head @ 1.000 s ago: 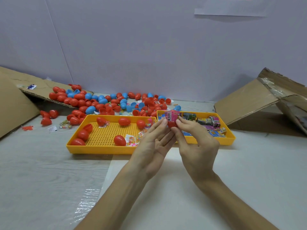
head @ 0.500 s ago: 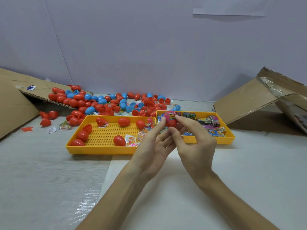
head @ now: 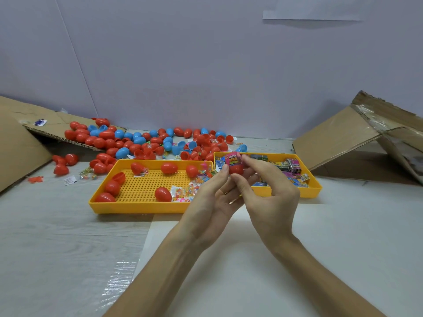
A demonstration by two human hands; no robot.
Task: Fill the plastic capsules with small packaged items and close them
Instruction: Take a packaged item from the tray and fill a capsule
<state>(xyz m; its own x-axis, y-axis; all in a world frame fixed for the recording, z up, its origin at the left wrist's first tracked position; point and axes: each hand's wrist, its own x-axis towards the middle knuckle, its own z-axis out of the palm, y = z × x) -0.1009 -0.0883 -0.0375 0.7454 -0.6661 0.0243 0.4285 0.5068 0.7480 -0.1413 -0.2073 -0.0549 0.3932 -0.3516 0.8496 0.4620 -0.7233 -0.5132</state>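
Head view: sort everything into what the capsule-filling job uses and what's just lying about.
In use: red capsule in the left hand; pink packet at the right hand; packet tray; capsule tray; capsule pile.
Lying about: left cardboard; right cardboard; paper on wall; plastic film.

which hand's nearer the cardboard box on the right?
Right. The right hand is left of the box; the left hand is farther left, beyond it. Both hold the capsule.

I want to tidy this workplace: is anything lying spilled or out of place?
Yes. Red and blue capsules lie scattered in a loose heap behind the yellow trays, some on the cardboard flap; small packets lie loose left of them.
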